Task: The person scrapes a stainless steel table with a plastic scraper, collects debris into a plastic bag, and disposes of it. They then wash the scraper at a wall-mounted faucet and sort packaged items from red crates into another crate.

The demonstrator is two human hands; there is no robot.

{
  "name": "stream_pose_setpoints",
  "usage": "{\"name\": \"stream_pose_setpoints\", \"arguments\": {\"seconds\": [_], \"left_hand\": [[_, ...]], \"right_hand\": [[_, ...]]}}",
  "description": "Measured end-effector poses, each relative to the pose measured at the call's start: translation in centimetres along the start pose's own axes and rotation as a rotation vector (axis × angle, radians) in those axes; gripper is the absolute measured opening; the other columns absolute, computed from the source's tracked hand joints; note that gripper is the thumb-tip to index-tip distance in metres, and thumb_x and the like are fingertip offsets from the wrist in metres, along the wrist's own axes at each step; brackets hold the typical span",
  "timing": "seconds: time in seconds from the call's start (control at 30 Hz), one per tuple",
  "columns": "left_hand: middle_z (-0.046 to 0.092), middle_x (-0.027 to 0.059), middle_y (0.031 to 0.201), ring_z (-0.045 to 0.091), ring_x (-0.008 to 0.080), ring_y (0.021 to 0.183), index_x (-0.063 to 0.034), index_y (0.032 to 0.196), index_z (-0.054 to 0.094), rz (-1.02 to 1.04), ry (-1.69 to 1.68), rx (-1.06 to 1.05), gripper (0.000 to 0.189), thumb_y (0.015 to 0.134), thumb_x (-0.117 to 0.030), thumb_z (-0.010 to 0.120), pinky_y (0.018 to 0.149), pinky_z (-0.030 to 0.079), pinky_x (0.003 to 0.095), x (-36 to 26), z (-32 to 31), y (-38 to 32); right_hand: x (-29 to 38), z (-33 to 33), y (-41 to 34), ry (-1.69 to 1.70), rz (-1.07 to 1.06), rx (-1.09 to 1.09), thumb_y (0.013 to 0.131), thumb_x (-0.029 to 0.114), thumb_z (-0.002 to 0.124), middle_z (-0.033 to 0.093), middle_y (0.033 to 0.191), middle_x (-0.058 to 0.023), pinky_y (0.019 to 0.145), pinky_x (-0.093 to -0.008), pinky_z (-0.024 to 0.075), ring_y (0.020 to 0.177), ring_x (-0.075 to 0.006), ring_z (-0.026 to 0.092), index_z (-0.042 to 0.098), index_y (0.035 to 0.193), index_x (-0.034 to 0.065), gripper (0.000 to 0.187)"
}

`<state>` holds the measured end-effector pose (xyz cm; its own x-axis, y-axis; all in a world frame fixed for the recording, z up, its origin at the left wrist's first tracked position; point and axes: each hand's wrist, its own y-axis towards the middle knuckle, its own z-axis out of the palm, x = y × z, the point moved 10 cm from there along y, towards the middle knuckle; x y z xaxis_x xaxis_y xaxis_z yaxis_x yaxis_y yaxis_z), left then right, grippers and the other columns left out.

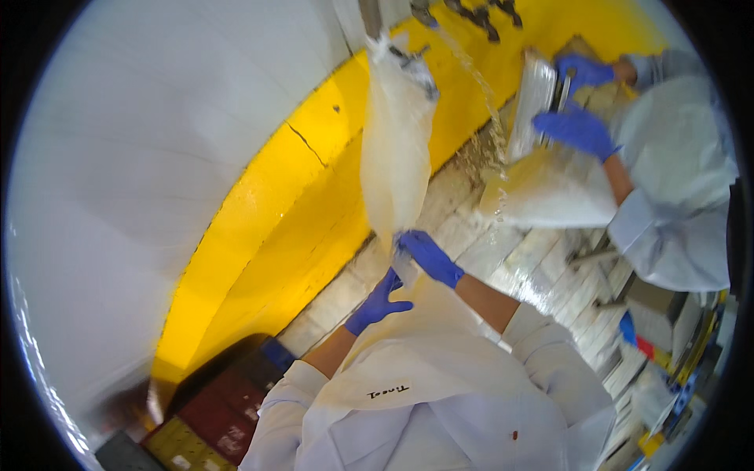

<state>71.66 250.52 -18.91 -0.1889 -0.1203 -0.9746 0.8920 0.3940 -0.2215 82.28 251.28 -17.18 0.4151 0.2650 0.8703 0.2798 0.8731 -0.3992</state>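
Observation:
A long translucent whitish plastic bag (396,147) hangs from a pipe or spout (371,17) at the top centre. Dark clips or fittings and clear film show near its upper end. My right hand (429,256), in a blue glove, grips the gathered lower end of the bag. Just below and to the left, my left hand (380,303), also gloved in blue, has its thumb spread from its fingers, and the fingertips are close to the bag's end. Whether they pinch the plastic I cannot tell.
A co-worker's gloved hands (574,132) hold a metal piece and clear plastic at the upper right. Water (492,106) falls between us. A yellow-painted ledge (283,206) curves along the left. Crates (221,412) stand lower left, and a grey box (651,312) lower right above wet floor tiles (530,271).

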Motion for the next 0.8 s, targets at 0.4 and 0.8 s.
{"name": "stream_pose_setpoints", "arguments": {"seconds": [0.4,0.8], "left_hand": [[0.045,-0.0022,0.076,0.040,0.0055,0.067,-0.0053,0.083,0.051,-0.274,-0.331,0.039,0.014,0.085,-0.007,0.038,0.063,0.039,0.0208,-3.2,-3.7,-5.7],[0.052,0.0069,0.081,0.051,0.0158,0.074,0.0000,0.088,0.054,-0.357,-0.412,-0.290,0.019,0.080,-0.001,0.036,0.071,0.047,0.0346,-13.5,-7.6,-9.6]], "right_hand": [[-31.1,-9.8,-8.9,-0.052,0.524,-0.626,0.083,0.026,0.048,0.059,0.078,-0.0059,0.067,-0.0270,0.0451,0.072,-0.0163,0.056,0.060,0.085,0.0052,0.025],[-41.4,-0.8,-13.2,1.029,0.130,-0.633,0.086,0.022,0.046,0.058,0.093,-0.0077,0.080,-0.0279,0.0435,0.085,-0.0175,0.054,0.053,0.104,-0.0010,0.031]]}}
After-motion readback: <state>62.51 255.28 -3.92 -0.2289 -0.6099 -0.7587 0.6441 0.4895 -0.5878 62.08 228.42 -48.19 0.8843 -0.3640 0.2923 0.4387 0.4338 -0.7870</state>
